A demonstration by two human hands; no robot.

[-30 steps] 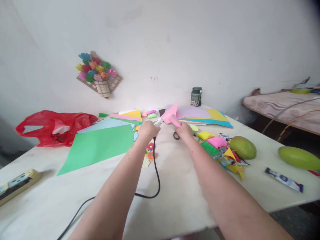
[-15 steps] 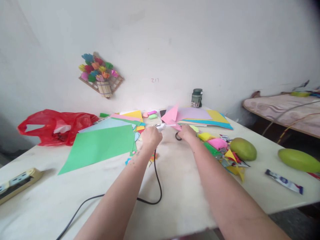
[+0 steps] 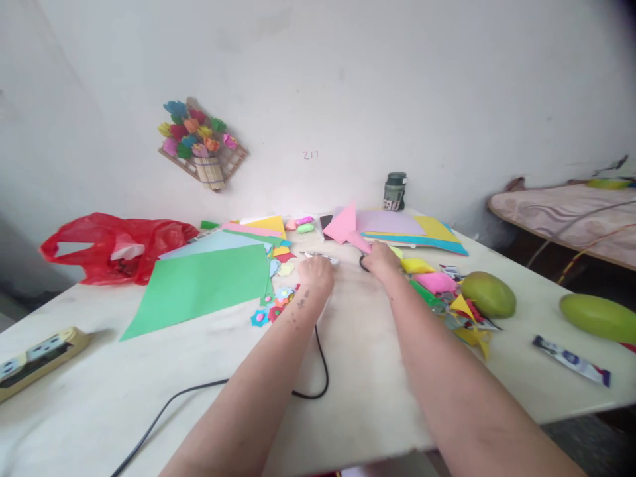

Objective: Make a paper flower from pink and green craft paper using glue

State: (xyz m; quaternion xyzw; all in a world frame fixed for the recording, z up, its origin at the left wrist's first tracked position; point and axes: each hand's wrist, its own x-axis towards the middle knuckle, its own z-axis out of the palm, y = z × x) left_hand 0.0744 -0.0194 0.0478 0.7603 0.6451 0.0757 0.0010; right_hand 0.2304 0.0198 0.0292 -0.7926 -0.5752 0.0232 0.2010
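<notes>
My left hand [image 3: 317, 275] is closed low over the table around a white tool that looks like a glue gun [image 3: 322, 257]; a black cord [image 3: 325, 371] runs from beneath that wrist. To its right, my right hand [image 3: 385, 260] has its fingers closed at the end of a pink paper strip [image 3: 360, 242]. A black loop [image 3: 364, 263], like a scissors handle, shows beside those fingers; I cannot tell if it is gripped. Behind the strip stands a folded pink paper piece [image 3: 342, 224]. Paper flowers [image 3: 275, 311] lie left of my left wrist.
Green paper [image 3: 199, 288] and a red plastic bag [image 3: 114, 248] occupy the left, with a power strip [image 3: 42, 361] nearer. On the right are paper scraps [image 3: 464, 311], two green fruits [image 3: 488, 294] and a tube [image 3: 571, 360]. A dark bottle [image 3: 394, 191] stands by the wall.
My left hand has moved slightly right and nearer, lowering the white tool. My right hand has shifted right, with the pink strip and black loop moving along. The view has shifted a little.
</notes>
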